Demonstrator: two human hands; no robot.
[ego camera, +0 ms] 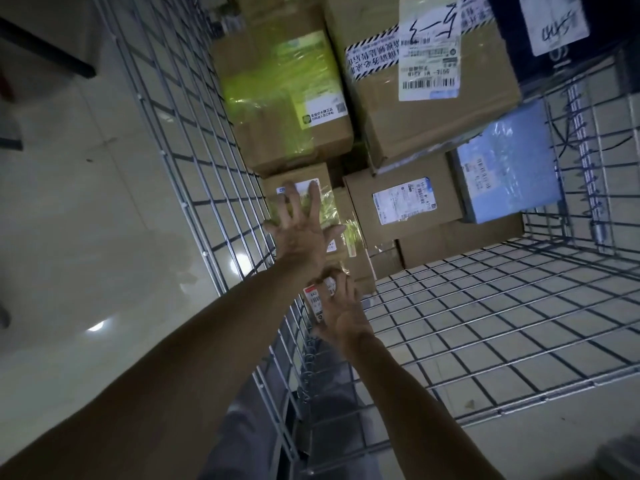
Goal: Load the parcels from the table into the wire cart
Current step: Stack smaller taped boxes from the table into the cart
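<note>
I look down into the wire cart (502, 306), which holds several cardboard parcels stacked at its far end. My left hand (301, 230) lies with spread, straight fingers on a small brown box (322, 188) with a white label, next to the cart's left wall. Just below it my right hand (341, 313) curls its fingers round a small parcel (317, 299) with a red and white label, low in the cart's near left corner. A box with green tape (287, 98) and a large box with a handwritten label (426, 81) sit further in.
A blue plastic-wrapped parcel (509, 174) leans at the cart's right wall. The cart's wire floor (485, 334) is bare at the near right. The left wire wall (194, 161) borders a glossy tiled floor (86, 202). A dark table edge (45, 46) shows top left.
</note>
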